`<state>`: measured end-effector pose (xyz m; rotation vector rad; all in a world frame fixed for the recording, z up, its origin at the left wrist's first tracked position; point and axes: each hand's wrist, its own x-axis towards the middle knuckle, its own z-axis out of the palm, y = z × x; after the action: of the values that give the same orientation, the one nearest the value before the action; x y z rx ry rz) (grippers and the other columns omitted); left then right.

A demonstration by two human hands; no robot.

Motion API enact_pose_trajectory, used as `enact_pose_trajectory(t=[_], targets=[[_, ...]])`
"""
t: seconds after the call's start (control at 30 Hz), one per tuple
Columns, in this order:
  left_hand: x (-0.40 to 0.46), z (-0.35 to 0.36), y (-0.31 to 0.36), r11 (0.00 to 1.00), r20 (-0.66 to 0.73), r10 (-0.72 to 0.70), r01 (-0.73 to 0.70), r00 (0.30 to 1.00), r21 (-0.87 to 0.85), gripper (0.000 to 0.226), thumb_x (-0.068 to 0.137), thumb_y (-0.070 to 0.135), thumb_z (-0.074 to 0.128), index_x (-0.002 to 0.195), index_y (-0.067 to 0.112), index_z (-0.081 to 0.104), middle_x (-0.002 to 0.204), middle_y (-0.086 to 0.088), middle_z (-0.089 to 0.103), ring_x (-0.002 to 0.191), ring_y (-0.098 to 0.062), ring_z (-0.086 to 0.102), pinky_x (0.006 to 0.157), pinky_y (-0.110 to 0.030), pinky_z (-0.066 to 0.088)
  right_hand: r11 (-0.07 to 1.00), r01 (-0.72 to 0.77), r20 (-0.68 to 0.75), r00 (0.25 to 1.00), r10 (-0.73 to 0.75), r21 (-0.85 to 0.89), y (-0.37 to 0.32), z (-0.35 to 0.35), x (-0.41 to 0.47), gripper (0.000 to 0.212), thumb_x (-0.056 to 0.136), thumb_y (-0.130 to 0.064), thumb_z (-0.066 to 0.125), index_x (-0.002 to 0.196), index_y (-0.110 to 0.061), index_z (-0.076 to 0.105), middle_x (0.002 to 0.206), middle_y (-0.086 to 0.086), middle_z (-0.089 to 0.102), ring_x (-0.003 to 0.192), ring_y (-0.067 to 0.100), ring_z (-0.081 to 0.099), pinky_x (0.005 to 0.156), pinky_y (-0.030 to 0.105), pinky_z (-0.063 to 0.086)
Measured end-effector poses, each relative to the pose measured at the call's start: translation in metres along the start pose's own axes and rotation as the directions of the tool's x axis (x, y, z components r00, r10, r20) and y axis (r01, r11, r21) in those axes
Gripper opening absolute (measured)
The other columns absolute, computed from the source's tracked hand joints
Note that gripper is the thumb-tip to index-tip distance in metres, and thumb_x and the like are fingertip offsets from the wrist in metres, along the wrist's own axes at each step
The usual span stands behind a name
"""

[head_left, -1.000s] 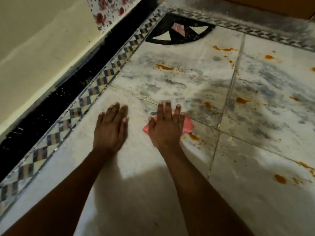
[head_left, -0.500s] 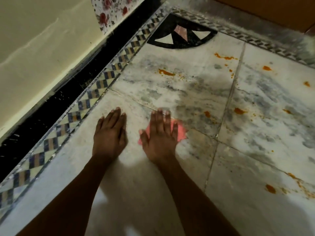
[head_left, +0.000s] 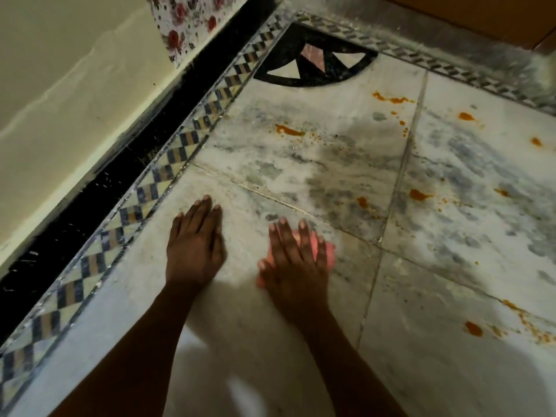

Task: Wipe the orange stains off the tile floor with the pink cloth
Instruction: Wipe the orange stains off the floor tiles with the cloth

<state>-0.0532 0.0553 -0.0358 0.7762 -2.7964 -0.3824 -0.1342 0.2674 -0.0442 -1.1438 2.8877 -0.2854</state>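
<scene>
My right hand [head_left: 293, 260] lies flat on the pink cloth [head_left: 326, 252], pressing it against the marble tile floor [head_left: 301, 341]; only the cloth's right edge and a strip by the thumb show. My left hand [head_left: 194, 245] rests palm down on the bare tile to its left, fingers together, holding nothing. Orange stains dot the tiles beyond: one [head_left: 290, 131] far ahead, a small one [head_left: 362, 201] just past the cloth, one [head_left: 418, 194] to the right, one [head_left: 473, 328] at lower right.
A checkered mosaic border [head_left: 150, 188] and black skirting [head_left: 90, 200] run along the cream wall [head_left: 60, 85] on the left. A black fan-shaped inlay [head_left: 316, 66] fills the far corner. Floral fabric [head_left: 186, 22] hangs at the top.
My right hand has pulled the cloth back toward me and slightly left. The orange smear that lay beside the cloth a second ago no longer shows. The left hand has stayed put.
</scene>
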Motion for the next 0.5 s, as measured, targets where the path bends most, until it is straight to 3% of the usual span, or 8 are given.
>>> enact_pose_trajectory(t=[0.07,0.13,0.2,0.27,0.3,0.37,0.43,0.5], targets=[[-0.001,-0.003,0.002,1.000,0.018,-0.014,0.014,1.000,-0.013,0.057,0.102,0.032,0.041,0.154,0.014,0.051,0.168,-0.010,0.040,0.154,-0.031,0.039,0.126,-0.053,0.028,0.999,-0.036,0.041,0.998,0.037,-0.013,0.029,-0.010,-0.043,0.072,0.104,-0.063,0.031,0.169,-0.034,0.018,0.179,-0.006,0.010,0.165,0.029,0.000,0.127,0.067,0.009],[-0.001,-0.002,0.002,1.000,0.020,-0.017,0.017,1.000,-0.014,0.056,0.102,0.032,0.040,0.155,0.014,0.051,0.168,-0.011,0.039,0.154,-0.031,0.038,0.127,-0.052,0.026,0.964,-0.264,-0.011,0.965,0.263,-0.029,0.055,-0.008,-0.031,0.072,0.105,-0.061,0.026,0.170,-0.031,0.014,0.179,-0.001,0.008,0.165,0.033,0.001,0.128,0.067,0.009],[-0.001,0.003,0.000,0.999,0.006,-0.014,0.015,1.000,-0.029,0.056,0.102,0.031,0.041,0.154,0.014,0.051,0.168,-0.010,0.040,0.154,-0.030,0.038,0.127,-0.052,0.026,0.836,-0.549,-0.126,0.827,0.547,0.026,0.053,0.003,0.021,0.070,0.107,-0.055,0.027,0.169,-0.025,0.021,0.176,0.007,0.021,0.163,0.041,0.014,0.126,0.069,0.015],[0.001,0.005,0.000,0.999,-0.008,-0.024,0.024,1.000,-0.038,0.056,0.101,0.032,0.040,0.153,0.015,0.051,0.167,-0.010,0.041,0.154,-0.031,0.038,0.127,-0.053,0.027,0.726,-0.678,-0.163,0.708,0.688,0.118,0.027,0.011,0.075,0.069,0.106,-0.050,0.027,0.166,-0.016,0.030,0.171,0.013,0.034,0.158,0.047,0.026,0.123,0.070,0.022],[0.001,0.005,0.000,0.999,-0.010,-0.027,0.027,1.000,-0.034,0.056,0.101,0.032,0.040,0.153,0.015,0.051,0.167,-0.010,0.041,0.154,-0.031,0.038,0.126,-0.054,0.029,0.758,-0.643,-0.171,0.739,0.652,0.111,0.011,0.013,0.085,0.071,0.105,-0.051,0.026,0.166,-0.015,0.029,0.171,0.014,0.033,0.158,0.047,0.025,0.123,0.070,0.022],[0.001,0.001,0.002,0.999,-0.004,-0.024,0.024,1.000,-0.022,0.057,0.100,0.033,0.041,0.153,0.014,0.051,0.167,-0.012,0.041,0.153,-0.034,0.039,0.124,-0.056,0.031,0.949,-0.315,-0.113,0.942,0.316,0.029,-0.004,0.013,0.059,0.072,0.105,-0.055,0.029,0.168,-0.020,0.026,0.176,0.008,0.022,0.162,0.040,0.015,0.127,0.067,0.013],[0.001,-0.006,0.004,1.000,0.005,-0.021,0.021,1.000,-0.013,0.058,0.099,0.034,0.041,0.152,0.013,0.051,0.166,-0.013,0.041,0.151,-0.036,0.041,0.123,-0.057,0.033,0.999,0.006,-0.010,1.000,-0.007,-0.031,0.002,0.001,-0.007,0.072,0.105,-0.059,0.036,0.169,-0.029,0.022,0.178,-0.002,0.014,0.165,0.031,0.005,0.129,0.064,0.007],[0.001,-0.008,0.005,1.000,0.021,-0.016,0.016,1.000,-0.010,0.058,0.099,0.035,0.039,0.152,0.012,0.051,0.166,-0.014,0.041,0.150,-0.036,0.042,0.122,-0.056,0.032,0.998,-0.047,0.014,0.999,0.048,-0.043,0.029,-0.009,-0.063,0.072,0.104,-0.060,0.041,0.168,-0.036,0.019,0.178,-0.005,0.010,0.165,0.029,0.004,0.128,0.067,0.010]])
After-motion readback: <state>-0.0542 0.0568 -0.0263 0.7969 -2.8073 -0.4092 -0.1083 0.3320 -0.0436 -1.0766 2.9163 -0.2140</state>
